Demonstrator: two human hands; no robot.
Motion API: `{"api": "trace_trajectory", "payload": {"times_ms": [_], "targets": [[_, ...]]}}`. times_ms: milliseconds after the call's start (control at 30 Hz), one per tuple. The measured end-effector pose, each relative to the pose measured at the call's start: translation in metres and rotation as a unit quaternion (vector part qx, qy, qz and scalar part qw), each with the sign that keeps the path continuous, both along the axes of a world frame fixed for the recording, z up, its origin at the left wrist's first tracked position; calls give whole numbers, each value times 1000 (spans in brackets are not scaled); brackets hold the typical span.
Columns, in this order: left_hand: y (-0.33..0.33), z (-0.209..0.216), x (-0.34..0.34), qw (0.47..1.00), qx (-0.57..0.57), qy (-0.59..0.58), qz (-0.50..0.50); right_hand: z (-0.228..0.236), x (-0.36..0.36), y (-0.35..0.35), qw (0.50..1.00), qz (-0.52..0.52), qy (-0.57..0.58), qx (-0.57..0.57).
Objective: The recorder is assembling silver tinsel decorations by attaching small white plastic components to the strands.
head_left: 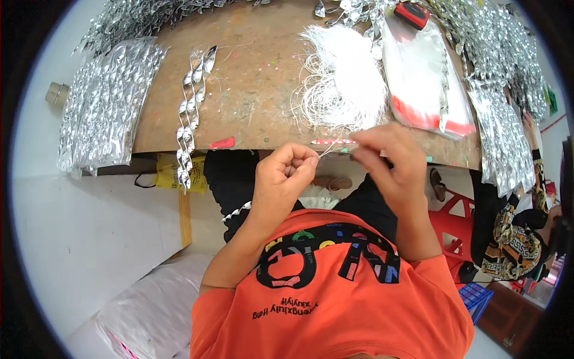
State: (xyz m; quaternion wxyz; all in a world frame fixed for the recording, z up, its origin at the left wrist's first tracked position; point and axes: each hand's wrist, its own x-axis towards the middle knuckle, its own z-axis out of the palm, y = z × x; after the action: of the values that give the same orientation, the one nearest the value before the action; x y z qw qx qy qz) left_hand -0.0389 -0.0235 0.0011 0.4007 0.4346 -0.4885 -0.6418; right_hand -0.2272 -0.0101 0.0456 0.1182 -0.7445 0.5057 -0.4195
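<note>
Above my lap, at the table's front edge, my left hand is closed in a pinch on a thin white string. Loose ends of that string stick out past its fingertips toward the right. Close by on the right is my right hand, slightly blurred, its thumb and fingers curved but apart, with nothing visible between them. A tangled bundle of white strings lies on the table beyond both hands. A twisted silver strip rests by my left forearm over my dark trousers.
Silver twisted strips hang over the brown table's edge. Bagged silver strips lie left; clear bags with a red band and a red tape measure lie right. A person works beside a red stool.
</note>
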Motion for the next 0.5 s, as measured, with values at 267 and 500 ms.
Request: {"api": "trace_trajectory", "payload": {"times_ms": [267, 500], "targets": [[5, 7, -3, 1000, -17, 17, -9, -23, 14, -1, 997, 30, 73, 13], [6, -2, -5, 998, -40, 46, -13, -34, 20, 1, 851, 74, -425, 300]]}}
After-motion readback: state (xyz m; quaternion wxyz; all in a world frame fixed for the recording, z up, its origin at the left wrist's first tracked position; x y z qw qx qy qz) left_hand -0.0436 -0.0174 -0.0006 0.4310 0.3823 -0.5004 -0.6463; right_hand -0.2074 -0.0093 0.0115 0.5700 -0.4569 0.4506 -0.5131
